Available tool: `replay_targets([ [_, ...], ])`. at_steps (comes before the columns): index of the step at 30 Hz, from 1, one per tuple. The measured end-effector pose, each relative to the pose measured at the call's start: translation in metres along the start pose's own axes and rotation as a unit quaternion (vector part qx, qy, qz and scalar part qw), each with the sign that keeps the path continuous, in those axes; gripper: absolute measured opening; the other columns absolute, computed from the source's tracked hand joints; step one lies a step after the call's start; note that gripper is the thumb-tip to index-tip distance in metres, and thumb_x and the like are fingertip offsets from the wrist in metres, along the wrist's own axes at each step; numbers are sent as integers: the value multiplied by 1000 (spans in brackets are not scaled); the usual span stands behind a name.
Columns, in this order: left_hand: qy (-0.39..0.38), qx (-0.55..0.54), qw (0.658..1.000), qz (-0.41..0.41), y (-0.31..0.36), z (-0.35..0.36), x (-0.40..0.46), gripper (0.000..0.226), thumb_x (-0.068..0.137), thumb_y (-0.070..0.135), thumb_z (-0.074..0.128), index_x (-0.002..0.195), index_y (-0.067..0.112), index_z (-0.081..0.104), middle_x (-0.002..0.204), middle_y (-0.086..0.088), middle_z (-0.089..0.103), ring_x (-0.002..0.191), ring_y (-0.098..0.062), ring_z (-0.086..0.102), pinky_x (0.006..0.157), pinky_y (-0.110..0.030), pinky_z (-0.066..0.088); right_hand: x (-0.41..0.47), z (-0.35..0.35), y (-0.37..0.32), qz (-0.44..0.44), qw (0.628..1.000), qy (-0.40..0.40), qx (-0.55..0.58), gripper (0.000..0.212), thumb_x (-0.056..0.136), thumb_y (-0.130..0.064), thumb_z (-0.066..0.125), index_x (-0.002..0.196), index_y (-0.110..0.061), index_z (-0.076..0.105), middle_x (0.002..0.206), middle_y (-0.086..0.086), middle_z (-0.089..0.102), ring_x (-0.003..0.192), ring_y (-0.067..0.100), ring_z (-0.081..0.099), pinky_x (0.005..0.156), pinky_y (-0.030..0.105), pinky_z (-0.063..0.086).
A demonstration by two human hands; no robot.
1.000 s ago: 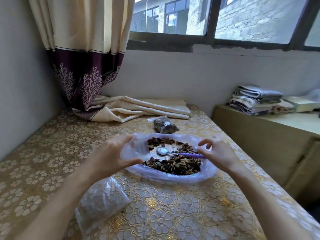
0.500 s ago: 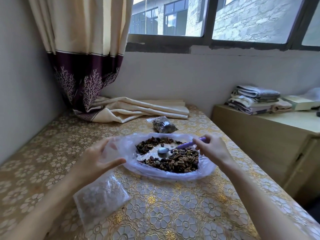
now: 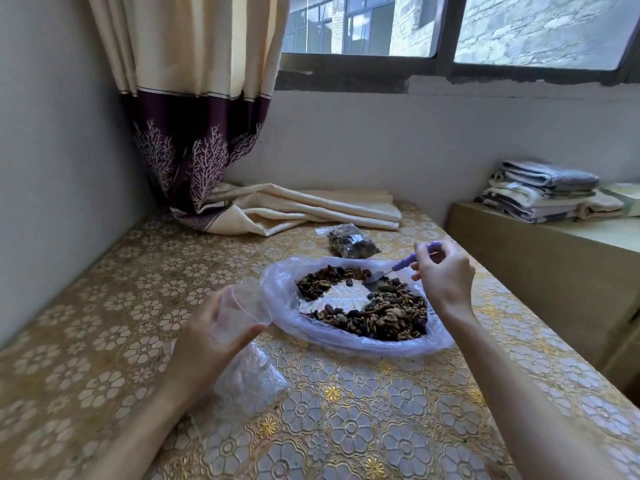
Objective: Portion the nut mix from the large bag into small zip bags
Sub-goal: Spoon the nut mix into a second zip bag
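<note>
One filled zip bag [image 3: 351, 241] parked at 12 o'clock; left hand [image 3: 211, 336] pinches an empty zip bag [image 3: 239, 308] open (mouth toward the large bag [image 3: 349, 336]) while right hand [image 3: 445, 271] grips the purple-handled spoon [image 3: 391, 270] digging into nut mix [image 3: 384, 313].

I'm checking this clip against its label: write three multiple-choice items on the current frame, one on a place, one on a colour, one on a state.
1. Where does the filled small zip bag of nuts lie?
A. beyond the large clear plastic bag, near the folded cream curtain
B. on the stacked towels
C. in the left hand

2. What colour is the spoon's handle?
A. red
B. purple
C. green

3. What state is the small clear bag in the left hand in?
A. full and sealed
B. torn in half
C. empty

Answers: 1 A, it rests on the tablecloth past the big bag; 2 B, purple shows by the right hand; 3 C, no nuts show inside.
</note>
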State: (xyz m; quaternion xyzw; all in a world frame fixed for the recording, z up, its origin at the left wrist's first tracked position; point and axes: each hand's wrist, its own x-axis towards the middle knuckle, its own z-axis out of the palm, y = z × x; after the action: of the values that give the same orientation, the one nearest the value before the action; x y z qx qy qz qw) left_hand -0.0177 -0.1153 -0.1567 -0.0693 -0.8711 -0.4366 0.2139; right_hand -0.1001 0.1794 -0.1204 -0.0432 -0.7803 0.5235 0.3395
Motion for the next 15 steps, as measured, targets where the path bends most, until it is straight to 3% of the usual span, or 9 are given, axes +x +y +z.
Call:
replay_targets([
  [3,-8,14,1000,8,-3,2,0,107,51,90,46,129,16,45,114,4,59,100,-15,59,87,-40,52,-2,8,4,42,998,-43,0,31,94,-22,54,64,-22,57,59,-10,63,54,9,61,54,22,47],
  [6,-15,19,1000,5,-6,3,1,108,51,91,45,129,17,43,116,2,58,100,-17,60,86,-42,52,-4,14,10,86,992,-84,31,26,95,-22,53,69,-20,59,67,3,66,59,15,62,63,33,49],
  [10,-3,9,1000,-1,-10,4,2,100,47,90,49,128,33,36,118,14,50,104,-11,55,87,-30,48,-8,19,17,145,974,-128,119,21,96,-15,51,78,-9,61,65,6,64,49,5,59,46,18,45],
  [15,-11,7,1000,-4,-13,5,4,93,47,87,52,125,39,32,120,13,48,105,-14,54,88,-36,50,-11,19,17,191,954,-118,199,23,96,-11,49,77,-6,61,60,6,64,46,7,58,42,15,45],
])
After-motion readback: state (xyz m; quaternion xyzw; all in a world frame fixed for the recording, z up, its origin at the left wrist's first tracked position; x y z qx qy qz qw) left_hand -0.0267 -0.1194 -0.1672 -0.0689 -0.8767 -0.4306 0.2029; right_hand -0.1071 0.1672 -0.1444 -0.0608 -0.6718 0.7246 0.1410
